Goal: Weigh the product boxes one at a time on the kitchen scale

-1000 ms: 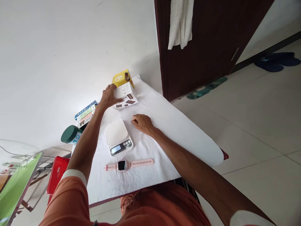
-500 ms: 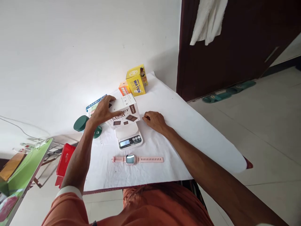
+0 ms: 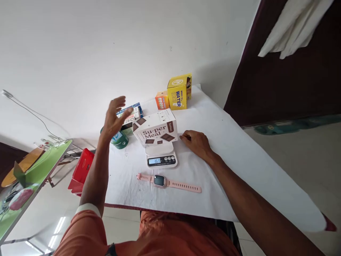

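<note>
A white box marked "Su-per Meal" (image 3: pixel 156 133) rests on a white digital kitchen scale (image 3: pixel 162 161), whose lit display reads about 363. My left hand (image 3: pixel 114 119) is raised to the left of the box, apart from it, with fingers and thumb spread. On the cloth right of the scale lies my right hand (image 3: pixel 197 144), its fingers curled in and nothing seen in them. A pink-strapped smartwatch (image 3: pixel 159 180) is laid out flat in front of the scale.
A green tin (image 3: pixel 120 141) and some flat boxes (image 3: pixel 137 110) stand behind my left hand. At the back are a yellow box (image 3: pixel 178 94) and an orange box (image 3: pixel 162 100). Left of the white-covered table are a red object (image 3: pixel 83 167) and a green table (image 3: pixel 42 174).
My left hand has let go of the box and lifted up and to the left, fingers opening. The box stays on the scale. My view has swung left; my right hand remains on the table.
</note>
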`<action>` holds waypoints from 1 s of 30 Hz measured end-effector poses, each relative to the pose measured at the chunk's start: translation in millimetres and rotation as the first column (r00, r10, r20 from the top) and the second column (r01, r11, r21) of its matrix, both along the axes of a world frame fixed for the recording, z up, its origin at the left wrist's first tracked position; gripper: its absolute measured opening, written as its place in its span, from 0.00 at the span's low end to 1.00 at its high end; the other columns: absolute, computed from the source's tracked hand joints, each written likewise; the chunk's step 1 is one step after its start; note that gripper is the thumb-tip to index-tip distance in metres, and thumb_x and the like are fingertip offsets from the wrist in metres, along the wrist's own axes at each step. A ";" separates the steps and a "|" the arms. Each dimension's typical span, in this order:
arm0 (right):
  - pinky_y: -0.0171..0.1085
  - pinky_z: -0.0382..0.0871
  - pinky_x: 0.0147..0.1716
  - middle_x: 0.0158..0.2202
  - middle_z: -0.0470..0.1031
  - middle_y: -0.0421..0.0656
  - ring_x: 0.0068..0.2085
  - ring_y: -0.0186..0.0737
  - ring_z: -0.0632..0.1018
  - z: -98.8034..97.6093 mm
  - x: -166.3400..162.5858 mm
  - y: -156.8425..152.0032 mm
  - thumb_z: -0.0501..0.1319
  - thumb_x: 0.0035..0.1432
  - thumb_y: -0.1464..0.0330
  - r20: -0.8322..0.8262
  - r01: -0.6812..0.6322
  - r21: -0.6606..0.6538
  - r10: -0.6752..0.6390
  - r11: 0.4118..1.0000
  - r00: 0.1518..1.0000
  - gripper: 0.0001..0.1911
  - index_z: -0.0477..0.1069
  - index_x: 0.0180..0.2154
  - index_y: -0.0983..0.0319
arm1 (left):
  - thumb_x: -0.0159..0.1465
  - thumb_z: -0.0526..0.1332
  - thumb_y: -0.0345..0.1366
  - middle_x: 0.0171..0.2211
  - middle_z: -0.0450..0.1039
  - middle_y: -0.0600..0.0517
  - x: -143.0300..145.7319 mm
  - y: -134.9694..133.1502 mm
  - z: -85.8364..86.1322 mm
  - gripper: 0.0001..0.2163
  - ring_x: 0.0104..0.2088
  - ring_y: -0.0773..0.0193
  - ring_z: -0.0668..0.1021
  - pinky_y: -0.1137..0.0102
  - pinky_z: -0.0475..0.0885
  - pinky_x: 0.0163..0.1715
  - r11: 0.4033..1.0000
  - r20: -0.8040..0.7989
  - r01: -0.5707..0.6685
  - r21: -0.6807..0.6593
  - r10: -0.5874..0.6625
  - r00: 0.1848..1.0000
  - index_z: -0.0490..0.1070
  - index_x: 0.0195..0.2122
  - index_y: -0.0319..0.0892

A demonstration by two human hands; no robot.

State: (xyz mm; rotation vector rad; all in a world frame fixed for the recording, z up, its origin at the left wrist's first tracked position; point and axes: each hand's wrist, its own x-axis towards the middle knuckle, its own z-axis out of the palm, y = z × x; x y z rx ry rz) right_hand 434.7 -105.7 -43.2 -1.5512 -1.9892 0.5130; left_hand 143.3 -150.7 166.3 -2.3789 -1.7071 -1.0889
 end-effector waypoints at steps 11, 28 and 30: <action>0.38 0.66 0.36 0.36 0.84 0.46 0.37 0.44 0.80 -6.8 1.8 1.3 0.58 0.62 0.63 -0.035 -0.017 0.040 0.019 0.999 0.999 0.12 0.80 0.36 0.59 | 0.62 0.66 0.58 0.61 0.69 0.41 20.5 -2.6 -29.4 0.34 0.61 0.45 0.73 0.48 0.70 0.60 0.982 -0.181 0.005 -0.190 -0.040 0.983 0.63 0.64 0.48; 0.38 0.63 0.35 0.33 0.82 0.44 0.35 0.42 0.78 -10.7 2.1 1.9 0.57 0.61 0.62 -0.110 -0.019 0.072 0.027 0.997 0.994 0.12 0.75 0.29 0.58 | 0.53 0.70 0.41 0.52 0.70 0.44 -23.4 42.8 8.0 0.29 0.52 0.47 0.74 0.51 0.70 0.54 0.967 -0.280 -0.236 0.098 0.254 0.926 0.62 0.54 0.47; 0.38 0.63 0.35 0.33 0.81 0.44 0.34 0.42 0.78 -11.0 1.8 2.0 0.58 0.60 0.62 -0.118 -0.022 0.077 0.031 0.997 0.993 0.11 0.75 0.29 0.58 | 0.52 0.71 0.41 0.53 0.69 0.42 -33.6 61.6 4.6 0.30 0.56 0.43 0.72 0.48 0.66 0.57 0.941 -0.306 -0.304 0.148 0.336 0.891 0.62 0.55 0.47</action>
